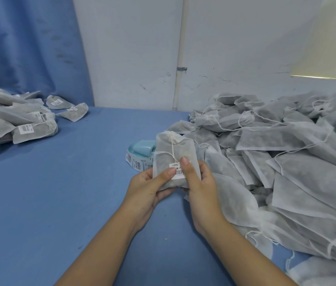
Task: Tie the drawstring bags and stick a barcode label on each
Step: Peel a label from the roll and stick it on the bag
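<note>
At worktop (59,193) centre | both hands (175,188) hold tied bag (173,153), thumbs pressing label (178,171) | left pile (12,120) labelled | right pile (286,157) pending

You have the bag (174,155) held over the middle of the table (70,182), your left hand (150,185) at its lower left, your right hand (199,182) at its lower right. Both thumbs lie on the barcode label (178,171), which sits on the bag's near face. Just behind the bag, on the table, lies the label roll (140,150). To your right a heap of untied bags (286,162) spreads from the far wall (142,48) to the near edge. Far left lies a pile of labelled bags (16,120), with a curtain (29,44) hanging behind it.
</note>
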### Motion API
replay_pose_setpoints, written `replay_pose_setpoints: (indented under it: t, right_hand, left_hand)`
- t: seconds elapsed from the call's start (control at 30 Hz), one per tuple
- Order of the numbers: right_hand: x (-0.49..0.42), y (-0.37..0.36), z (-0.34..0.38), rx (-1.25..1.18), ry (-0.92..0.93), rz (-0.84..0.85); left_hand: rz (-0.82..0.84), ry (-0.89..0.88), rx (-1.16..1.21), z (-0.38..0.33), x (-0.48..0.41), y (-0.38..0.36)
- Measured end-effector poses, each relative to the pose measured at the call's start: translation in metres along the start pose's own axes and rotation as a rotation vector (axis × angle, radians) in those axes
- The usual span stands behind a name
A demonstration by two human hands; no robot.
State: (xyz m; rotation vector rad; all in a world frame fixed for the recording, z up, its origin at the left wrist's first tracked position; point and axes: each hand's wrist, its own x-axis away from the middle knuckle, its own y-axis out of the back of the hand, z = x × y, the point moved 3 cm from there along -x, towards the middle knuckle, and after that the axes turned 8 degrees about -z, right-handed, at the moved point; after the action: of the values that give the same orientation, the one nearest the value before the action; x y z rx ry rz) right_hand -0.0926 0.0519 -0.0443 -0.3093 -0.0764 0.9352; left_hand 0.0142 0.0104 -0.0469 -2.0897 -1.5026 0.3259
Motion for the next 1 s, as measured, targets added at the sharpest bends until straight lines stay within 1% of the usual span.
replay_pose_setpoints:
  t: [0.13,0.3,0.47,0.53,0.57,0.6,0.63,0.67,0.7,0.73,0.77,0.8,0.87,0.93,1.0]
  right_hand:
    - [0.0,-0.001,0.001,-0.072,-0.055,0.016]
    - [-0.003,0.003,0.004,-0.085,-0.021,-0.05]
    - [-0.009,0.001,0.008,-0.101,-0.01,-0.098]
    - [-0.011,-0.003,0.008,-0.114,-0.036,-0.078]
    - [-0.011,-0.004,0.005,-0.143,-0.08,-0.074]
    - [-0.012,-0.005,0.001,-0.182,-0.141,-0.081]
    - [-0.012,-0.005,-0.003,-0.215,-0.201,-0.095]
    - [-0.013,-0.003,-0.006,-0.232,-0.246,-0.102]
    - [-0.012,-0.002,-0.008,-0.234,-0.272,-0.098]
    - [-0.012,-0.001,-0.01,-0.235,-0.282,-0.09]
    - [-0.012,0.0,-0.011,-0.236,-0.28,-0.082]
    - [-0.012,0.001,-0.011,-0.23,-0.272,-0.075]
    - [-0.011,0.0,-0.011,-0.192,-0.241,-0.051]
    - [-0.009,-0.001,-0.012,-0.13,-0.199,-0.031]
    - [-0.01,-0.003,-0.013,-0.067,-0.151,0.006]
  left_hand:
    - [-0.01,0.023,0.015,-0.001,-0.001,0.002]
    - [-0.027,-0.001,-0.033,0.002,-0.002,0.001]
    - [-0.027,-0.131,-0.316,0.003,-0.001,-0.003]
    - [-0.028,-0.165,-0.359,0.002,0.002,-0.006]
    - [-0.061,-0.194,-0.336,-0.003,0.002,-0.007]
    - [-0.118,-0.236,-0.257,-0.012,0.001,-0.006]
    - [-0.173,-0.277,-0.112,-0.025,-0.001,-0.003]
    - [-0.189,-0.307,0.075,-0.04,-0.004,0.0]
    - [-0.167,-0.336,0.239,-0.055,-0.007,0.003]
    - [-0.142,-0.356,0.339,-0.068,-0.009,0.007]
    - [-0.128,-0.359,0.374,-0.074,-0.01,0.01]
    - [-0.119,-0.346,0.353,-0.075,-0.009,0.012]
    - [-0.083,-0.298,0.191,-0.065,-0.007,0.009]
    - [-0.033,-0.291,-0.064,-0.052,-0.002,-0.001]
    - [-0.005,-0.369,-0.32,-0.041,0.001,-0.013]
